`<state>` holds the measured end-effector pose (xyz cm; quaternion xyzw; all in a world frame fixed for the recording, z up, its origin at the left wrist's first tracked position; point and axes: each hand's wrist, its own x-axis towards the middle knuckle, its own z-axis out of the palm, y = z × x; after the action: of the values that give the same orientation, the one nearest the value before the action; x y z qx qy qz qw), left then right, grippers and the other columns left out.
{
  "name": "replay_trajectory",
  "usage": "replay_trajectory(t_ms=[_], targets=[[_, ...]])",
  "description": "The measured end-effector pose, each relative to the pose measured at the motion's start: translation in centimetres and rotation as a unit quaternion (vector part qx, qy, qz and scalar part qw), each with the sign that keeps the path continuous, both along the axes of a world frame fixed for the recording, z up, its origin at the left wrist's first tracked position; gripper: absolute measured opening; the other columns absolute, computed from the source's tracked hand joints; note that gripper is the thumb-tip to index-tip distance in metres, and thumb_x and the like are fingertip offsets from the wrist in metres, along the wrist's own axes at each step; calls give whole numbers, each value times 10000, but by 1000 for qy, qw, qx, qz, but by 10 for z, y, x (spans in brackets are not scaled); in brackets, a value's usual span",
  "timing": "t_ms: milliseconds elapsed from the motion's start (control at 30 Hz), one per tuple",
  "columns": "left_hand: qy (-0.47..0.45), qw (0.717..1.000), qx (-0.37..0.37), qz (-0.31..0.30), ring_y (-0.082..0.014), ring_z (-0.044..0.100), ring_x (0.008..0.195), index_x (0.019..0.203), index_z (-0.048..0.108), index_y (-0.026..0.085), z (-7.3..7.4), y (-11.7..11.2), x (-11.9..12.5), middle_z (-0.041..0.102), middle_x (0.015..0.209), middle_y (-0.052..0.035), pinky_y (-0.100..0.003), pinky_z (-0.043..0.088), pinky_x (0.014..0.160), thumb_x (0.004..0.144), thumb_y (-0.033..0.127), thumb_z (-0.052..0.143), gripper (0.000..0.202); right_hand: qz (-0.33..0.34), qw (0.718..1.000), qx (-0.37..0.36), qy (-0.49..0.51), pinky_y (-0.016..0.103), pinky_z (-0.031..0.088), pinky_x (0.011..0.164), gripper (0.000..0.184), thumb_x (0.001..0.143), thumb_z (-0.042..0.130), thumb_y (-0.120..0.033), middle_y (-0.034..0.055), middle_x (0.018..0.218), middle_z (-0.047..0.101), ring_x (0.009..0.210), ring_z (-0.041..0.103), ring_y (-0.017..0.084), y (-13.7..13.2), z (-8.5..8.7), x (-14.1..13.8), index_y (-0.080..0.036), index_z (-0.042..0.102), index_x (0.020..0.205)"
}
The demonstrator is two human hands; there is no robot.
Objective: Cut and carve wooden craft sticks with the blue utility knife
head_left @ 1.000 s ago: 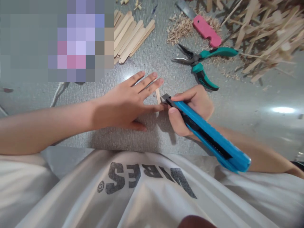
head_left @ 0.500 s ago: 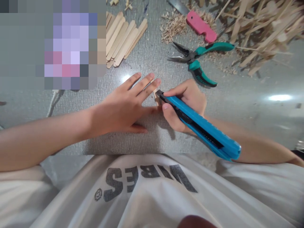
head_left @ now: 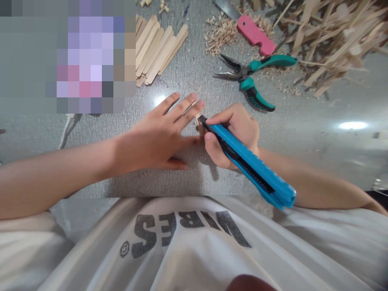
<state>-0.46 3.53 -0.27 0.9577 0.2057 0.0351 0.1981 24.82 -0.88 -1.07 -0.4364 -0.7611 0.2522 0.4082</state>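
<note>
My left hand (head_left: 160,135) lies flat on the grey floor with its fingers stretched out, pressing down a small wooden stick (head_left: 198,121). Only a short bit of that stick shows past the fingertips. My right hand (head_left: 235,135) is wrapped round a blue utility knife (head_left: 248,161). The knife's tip rests on the stick right beside my left fingertips, and its long handle points back toward my body at the lower right.
A row of flat wooden sticks (head_left: 157,48) lies at the back. Teal-handled pliers (head_left: 253,74), a pink-handled tool (head_left: 254,34) and wood shavings (head_left: 220,34) lie behind the hands. A heap of wood offcuts (head_left: 333,36) fills the top right. My white shirt (head_left: 188,246) covers the foreground.
The knife has shifted a little to the left along the stick, and its rear end has swung inward. My left hand has kept its place on the stick.
</note>
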Motion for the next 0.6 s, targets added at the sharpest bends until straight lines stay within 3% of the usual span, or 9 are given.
replay_trajectory(t_ms=[200, 467, 600], targets=[[13, 1000, 4, 0, -567, 285, 1894, 1695, 709, 283, 1, 0, 2, 371, 2029, -158, -836, 309, 1512, 1016, 636, 926, 796, 12, 1000, 5, -10, 331, 386, 443, 186, 1003, 716, -291, -123, 631, 605, 428, 492, 157, 7, 5, -4, -356, 586, 1119], [6, 1000, 6, -5, -570, 272, 1898, 1731, 659, 279, 1, 1, 0, 338, 2039, -178, -836, 283, 1520, 1006, 637, 938, 855, -2, 997, -33, -72, 372, 479, 509, 195, 968, 738, -334, -92, 626, 594, 469, 559, 197, -1, -3, 0, -375, 612, 1112], [17, 999, 18, -20, -603, 307, 1875, 1695, 681, 213, 5, 3, -1, 366, 1995, -296, -863, 335, 1482, 1049, 609, 909, 791, 0, 997, -5, -81, 366, 489, 508, 205, 944, 730, -336, -91, 641, 645, 490, 618, 202, -1, -10, 4, -375, 613, 1108]])
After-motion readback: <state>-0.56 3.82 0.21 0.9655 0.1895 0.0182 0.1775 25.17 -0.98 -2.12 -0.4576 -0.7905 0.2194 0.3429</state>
